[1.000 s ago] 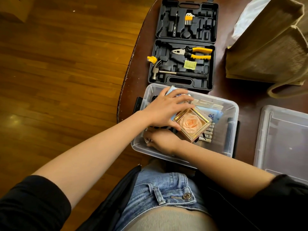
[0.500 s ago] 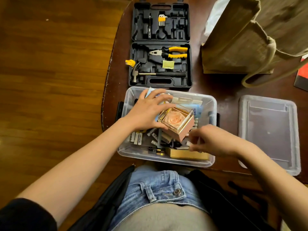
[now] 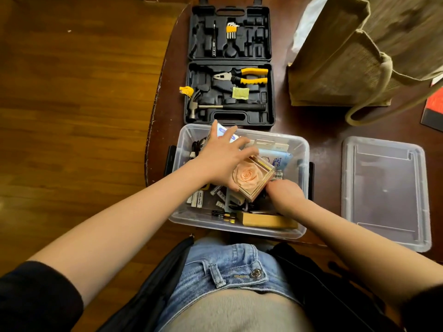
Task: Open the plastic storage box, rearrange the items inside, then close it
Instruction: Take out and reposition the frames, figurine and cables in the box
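**Q:** What do the hands hold?

**A:** My left hand (image 3: 221,161) lies spread over the rose cube (image 3: 253,178), fingers nearly straight across its far top edge, thumb at its near-left side; it steadies rather than clasps. My right hand (image 3: 284,195) is curled, knuckles up, against the cube's near-right corner. Its fingertips are hidden, so I cannot tell whether they pinch anything.

**Q:** Where is the cube, and how should it handle?

**A:** It sits tilted on the clutter in the middle of the plastic storage box (image 3: 239,227), which stands open at the table's near edge. The cube has clear, hard, glossy walls round a peach rose. I judge it light but slippery and easily scratched or cracked, best taken by two opposite flat faces, not by a corner.

**Q:** What surrounds it?

**A:** Loose batteries (image 3: 197,198) lie toward the box's left wall, small smooth cylinders that will roll. A wooden block (image 3: 268,221) rests along the near wall; flat card packets (image 3: 271,146) lean at the far wall. The box is thin translucent plastic and probably flexes.

**Q:** And beyond the box?

**A:** Its lid (image 3: 383,190) lies to the right on the dark wooden table (image 3: 323,130). A black moulded tool case (image 3: 230,65) lies open behind, and a coarse woven bag (image 3: 359,56) stands at the far right.
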### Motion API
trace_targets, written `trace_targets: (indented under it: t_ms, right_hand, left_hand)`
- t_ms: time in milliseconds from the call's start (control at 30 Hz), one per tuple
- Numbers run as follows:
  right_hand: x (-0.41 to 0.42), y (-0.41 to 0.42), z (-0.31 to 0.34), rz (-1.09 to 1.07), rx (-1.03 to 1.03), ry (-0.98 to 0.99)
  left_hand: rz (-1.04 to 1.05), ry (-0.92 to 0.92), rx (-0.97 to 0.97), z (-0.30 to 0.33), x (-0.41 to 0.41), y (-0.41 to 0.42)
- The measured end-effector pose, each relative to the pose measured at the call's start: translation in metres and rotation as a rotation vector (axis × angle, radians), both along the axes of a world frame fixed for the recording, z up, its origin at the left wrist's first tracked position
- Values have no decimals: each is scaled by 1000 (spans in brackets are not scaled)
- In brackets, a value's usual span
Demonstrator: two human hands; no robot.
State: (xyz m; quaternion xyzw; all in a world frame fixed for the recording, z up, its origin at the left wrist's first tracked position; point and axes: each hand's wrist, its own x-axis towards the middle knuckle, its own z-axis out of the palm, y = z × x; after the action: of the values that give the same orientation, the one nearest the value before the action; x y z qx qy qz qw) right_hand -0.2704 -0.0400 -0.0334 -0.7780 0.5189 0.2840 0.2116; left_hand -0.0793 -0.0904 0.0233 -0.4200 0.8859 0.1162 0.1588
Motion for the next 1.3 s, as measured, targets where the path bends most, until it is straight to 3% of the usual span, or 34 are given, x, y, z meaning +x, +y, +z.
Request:
trace_targets:
  t_ms: [500,667,767,933,1033,1300]
  right_hand:
    - [10,-4,-19,-163,51,58]
    - [4,-7,22,34,98,84]
    - [-5,-5,63,135,178,-22]
    - [32,0,115,165,431,-431]
    - [76,10,93,230,415,-489]
    - [138,11,-2,221,177,-208]
  left_hand:
    - [-18,94,-46,-5,10,5]
    - [-20,123,-51,-7,12,6]
    - [-20,148,-41,-8,14,6]
    - [-34,161,-44,-8,18,6]
    - [-49,152,-35,-9,22,3]
    - [-40,140,-10,-8,20,-1]
